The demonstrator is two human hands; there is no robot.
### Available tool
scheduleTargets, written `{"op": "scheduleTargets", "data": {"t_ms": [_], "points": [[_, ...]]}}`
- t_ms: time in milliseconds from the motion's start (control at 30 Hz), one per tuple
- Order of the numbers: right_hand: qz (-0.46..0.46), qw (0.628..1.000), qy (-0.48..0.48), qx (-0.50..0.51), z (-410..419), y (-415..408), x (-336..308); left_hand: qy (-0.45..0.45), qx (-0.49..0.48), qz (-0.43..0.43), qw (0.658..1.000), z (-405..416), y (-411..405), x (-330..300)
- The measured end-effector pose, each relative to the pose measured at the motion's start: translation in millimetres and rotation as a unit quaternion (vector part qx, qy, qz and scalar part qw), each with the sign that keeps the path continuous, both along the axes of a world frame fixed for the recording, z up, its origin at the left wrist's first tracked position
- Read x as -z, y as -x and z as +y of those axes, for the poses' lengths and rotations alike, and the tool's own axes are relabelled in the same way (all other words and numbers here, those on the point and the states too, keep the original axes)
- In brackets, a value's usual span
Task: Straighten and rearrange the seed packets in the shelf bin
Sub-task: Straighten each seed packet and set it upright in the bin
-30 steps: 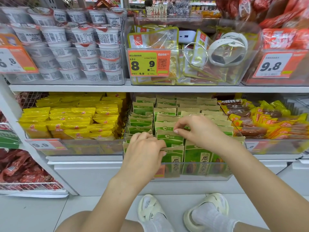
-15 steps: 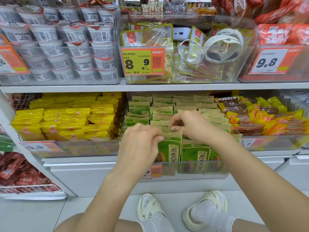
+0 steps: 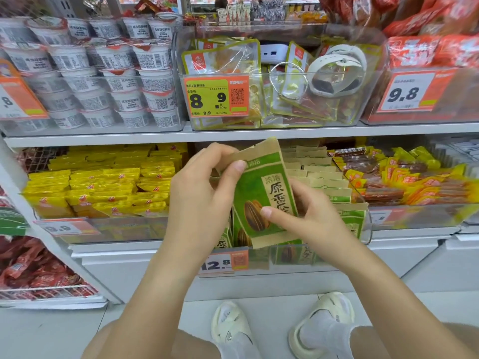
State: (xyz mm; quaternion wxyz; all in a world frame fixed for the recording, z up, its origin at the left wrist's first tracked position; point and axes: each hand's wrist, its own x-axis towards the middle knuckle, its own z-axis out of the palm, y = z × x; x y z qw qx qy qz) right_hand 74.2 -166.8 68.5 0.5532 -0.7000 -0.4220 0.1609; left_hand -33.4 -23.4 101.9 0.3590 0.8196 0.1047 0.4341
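While both hands [image 3: 204, 203] grip one packet [image 3: 261, 187] | bin [image 3: 365, 224] seemingly full

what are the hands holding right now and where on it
One green seed packet, lifted above the bin. The left hand pinches its upper left edge near the kraft top; the right hand holds its lower right side, thumb on the front.

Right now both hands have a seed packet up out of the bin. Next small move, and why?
Probably lower it upright into the front row of the clear bin. The left hand pinches the top edge of the sunflower seed packet and the right hand grips its lower side, holding it tilted above the standing packets, so it needs squaring with them before release.
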Motion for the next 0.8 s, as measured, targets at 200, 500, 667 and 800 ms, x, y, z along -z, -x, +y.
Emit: {"op": "scheduleTargets", "data": {"t_ms": [200,500,667,800], "points": [[0.11,0.991,-0.071,0.023,-15,28,12,0.272,0.074,-0.027,0.959,-18,14,5],[0.259,0.96,-0.082,0.07,-43,78,50,0.462,0.129,0.063,0.875,-67,58,73],[0.381,0.918,-0.063,0.091,-60,105,72,0.545,0.091,0.053,0.832,-84,74,101],[0.433,0.895,-0.041,0.104,-65,111,82,0.557,0.087,0.059,0.824,-86,78,109]]}}
